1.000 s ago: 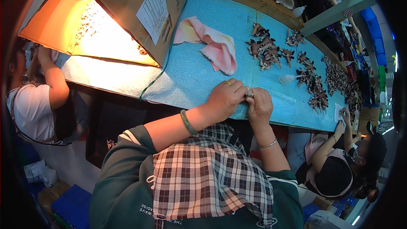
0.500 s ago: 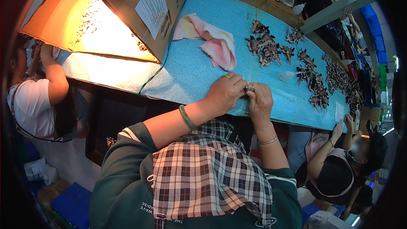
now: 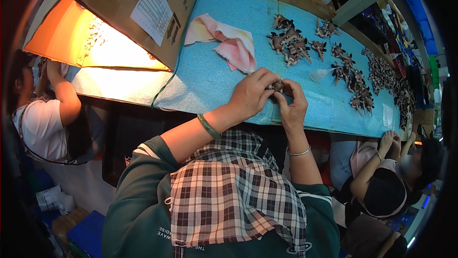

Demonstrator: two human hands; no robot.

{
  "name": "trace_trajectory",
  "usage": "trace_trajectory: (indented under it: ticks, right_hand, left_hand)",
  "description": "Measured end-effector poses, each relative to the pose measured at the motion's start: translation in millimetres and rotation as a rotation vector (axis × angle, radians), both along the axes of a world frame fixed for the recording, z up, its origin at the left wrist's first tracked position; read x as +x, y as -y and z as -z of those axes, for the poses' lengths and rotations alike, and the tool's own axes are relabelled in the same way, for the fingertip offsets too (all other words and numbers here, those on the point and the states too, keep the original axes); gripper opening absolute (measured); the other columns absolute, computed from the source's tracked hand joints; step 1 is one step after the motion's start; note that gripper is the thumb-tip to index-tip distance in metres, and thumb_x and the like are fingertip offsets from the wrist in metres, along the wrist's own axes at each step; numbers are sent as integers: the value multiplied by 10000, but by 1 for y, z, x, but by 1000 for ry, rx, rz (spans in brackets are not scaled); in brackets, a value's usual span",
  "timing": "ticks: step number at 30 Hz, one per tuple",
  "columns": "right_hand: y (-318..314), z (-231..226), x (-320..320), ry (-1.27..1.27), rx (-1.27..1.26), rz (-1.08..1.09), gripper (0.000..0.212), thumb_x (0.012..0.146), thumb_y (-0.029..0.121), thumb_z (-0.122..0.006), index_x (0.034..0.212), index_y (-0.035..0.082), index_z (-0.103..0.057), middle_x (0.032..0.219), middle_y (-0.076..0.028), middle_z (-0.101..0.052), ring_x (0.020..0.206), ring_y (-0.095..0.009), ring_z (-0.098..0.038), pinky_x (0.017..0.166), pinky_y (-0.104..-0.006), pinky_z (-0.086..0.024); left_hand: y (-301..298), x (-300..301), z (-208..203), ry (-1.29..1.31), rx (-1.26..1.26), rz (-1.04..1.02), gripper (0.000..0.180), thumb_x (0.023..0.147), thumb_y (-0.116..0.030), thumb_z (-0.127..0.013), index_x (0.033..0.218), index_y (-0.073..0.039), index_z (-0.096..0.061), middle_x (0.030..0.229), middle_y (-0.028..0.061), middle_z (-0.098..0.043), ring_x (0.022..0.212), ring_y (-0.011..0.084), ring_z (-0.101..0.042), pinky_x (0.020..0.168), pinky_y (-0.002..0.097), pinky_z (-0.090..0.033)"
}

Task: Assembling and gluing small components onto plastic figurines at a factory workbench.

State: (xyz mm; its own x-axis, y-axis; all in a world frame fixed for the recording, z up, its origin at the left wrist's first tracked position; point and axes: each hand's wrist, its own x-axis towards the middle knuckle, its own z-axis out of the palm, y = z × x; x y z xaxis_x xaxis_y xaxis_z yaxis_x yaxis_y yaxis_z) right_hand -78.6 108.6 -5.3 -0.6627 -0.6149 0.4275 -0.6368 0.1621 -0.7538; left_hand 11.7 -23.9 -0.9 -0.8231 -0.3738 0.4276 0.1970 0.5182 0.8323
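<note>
My left hand (image 3: 249, 96) pinches a small brown figurine (image 3: 275, 86) above the table's near edge. From the other side, my right hand (image 3: 293, 105) holds the same piece between thumb and bent fingers. Its details are too small to make out and partly hidden by fingertips. Beyond my hands lies a crumpled pink and yellow cloth (image 3: 236, 50). To the right, small brown figurines with dark parts (image 3: 291, 43) lie in a loose group, with a translucent dropper bottle (image 3: 318, 74) beside them.
A cardboard box (image 3: 179, 24), brightly lit inside, stands at the left on the blue table (image 3: 219, 7). A green cord (image 3: 164, 88) runs down beside it. Many small parts (image 3: 384, 74) are heaped at the far right. Co-workers sit at left (image 3: 43, 119) and right (image 3: 386, 186).
My fingers have shifted on the figurine, so more of it shows between them. The right fingers are less tightly bunched. The whole view has moved slightly.
</note>
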Motion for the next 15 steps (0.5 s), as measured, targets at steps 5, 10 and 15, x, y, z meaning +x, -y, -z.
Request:
trace_trajectory:
  ticks: [5,10,15]
  right_hand:
    - [-2,7,-2,167,-106,-25,344,750,-39,-712,1070,31,-608,996,-95,-652,876,-203,-663,760,-296,-540]
    - [-2,1,-1,121,-113,-29,322,750,-68,-695,1048,36,-629,1007,-106,-660,887,-204,-664,766,-294,-546]
    - [-3,3,-1,144,-148,-35,310,751,-84,-682,1033,40,-652,1035,-112,-663,913,-213,-667,774,-295,-553]
  left_hand:
    - [1,-3,7,5,84,50,307,790,69,-628,1076,-30,-572,978,108,-573,896,258,-644,750,331,-539]
    - [1,-2,4,32,118,73,317,795,112,-621,1083,-10,-577,979,100,-571,910,222,-647,796,297,-551]
    - [2,-2,4,19,112,67,327,793,109,-622,1091,-23,-590,981,99,-576,904,220,-642,783,295,-550]
